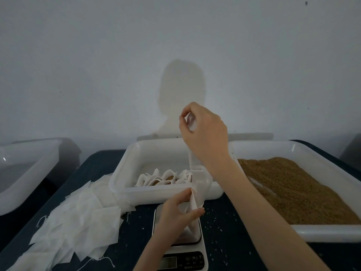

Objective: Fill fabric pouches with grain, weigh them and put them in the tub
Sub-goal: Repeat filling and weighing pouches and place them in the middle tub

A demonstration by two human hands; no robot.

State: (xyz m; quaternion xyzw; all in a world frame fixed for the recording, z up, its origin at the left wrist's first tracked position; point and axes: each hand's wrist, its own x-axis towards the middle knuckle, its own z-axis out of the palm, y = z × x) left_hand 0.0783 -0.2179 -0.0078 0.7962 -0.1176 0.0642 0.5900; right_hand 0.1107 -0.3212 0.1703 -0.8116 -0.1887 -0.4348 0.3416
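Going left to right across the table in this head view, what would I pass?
Empty tub → pile of empty pouches → tub with filled pouches → scale → tray of grain.

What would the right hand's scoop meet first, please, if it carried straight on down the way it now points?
Most likely the open mouth of the pouch held by the left hand: the right hand holds the scoop tipped just above it. Depth is uncertain.
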